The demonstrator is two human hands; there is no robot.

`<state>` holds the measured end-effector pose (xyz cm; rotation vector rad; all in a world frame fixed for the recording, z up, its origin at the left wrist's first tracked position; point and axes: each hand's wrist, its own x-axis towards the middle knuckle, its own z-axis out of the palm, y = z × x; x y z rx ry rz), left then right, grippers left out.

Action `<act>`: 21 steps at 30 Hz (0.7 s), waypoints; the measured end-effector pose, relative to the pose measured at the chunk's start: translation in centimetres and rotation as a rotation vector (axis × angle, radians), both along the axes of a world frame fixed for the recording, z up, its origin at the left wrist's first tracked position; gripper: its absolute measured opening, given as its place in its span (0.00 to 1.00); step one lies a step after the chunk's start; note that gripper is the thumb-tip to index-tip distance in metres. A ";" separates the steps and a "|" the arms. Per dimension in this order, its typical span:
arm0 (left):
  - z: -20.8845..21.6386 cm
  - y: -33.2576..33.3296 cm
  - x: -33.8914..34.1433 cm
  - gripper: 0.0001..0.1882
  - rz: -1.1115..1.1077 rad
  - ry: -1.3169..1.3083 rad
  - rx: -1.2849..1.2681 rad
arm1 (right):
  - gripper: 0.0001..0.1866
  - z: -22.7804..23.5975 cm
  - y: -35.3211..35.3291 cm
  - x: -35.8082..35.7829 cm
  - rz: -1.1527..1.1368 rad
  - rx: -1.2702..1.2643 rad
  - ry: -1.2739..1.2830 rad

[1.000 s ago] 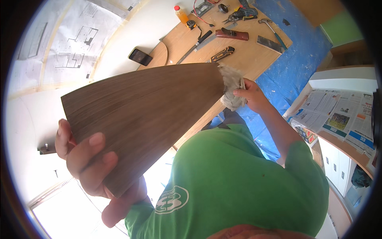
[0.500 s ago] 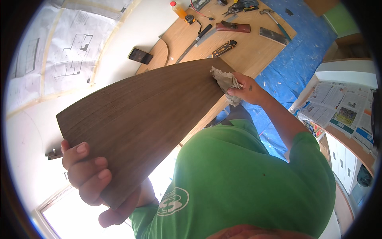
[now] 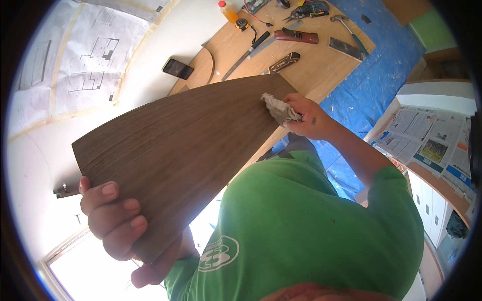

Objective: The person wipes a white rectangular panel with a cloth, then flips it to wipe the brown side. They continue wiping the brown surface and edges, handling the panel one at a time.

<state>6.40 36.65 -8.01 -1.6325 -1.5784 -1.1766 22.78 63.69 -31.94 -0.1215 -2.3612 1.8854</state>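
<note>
While left hand (image 3: 118, 226) grips near end of dark wood panel (image 3: 175, 150) held up above workbench (image 3: 321, 65), right hand (image 3: 306, 118) presses crumpled rag (image 3: 277, 108) on far corner; 1-handed hold risks panel slipping

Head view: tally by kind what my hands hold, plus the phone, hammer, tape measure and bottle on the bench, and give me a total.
Wooden board: 1, gripped by the left hand
Rag: 1, clutched in the right hand
Phone: 1
Hammer: 1
Tape measure: 1
Bottle: 1
Total: 6
</note>
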 end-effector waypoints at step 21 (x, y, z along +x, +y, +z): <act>0.1 0.2 1.0 0.31 0.085 0.008 0.011 | 0.12 5.6 -3.2 -0.2 -0.068 0.070 0.182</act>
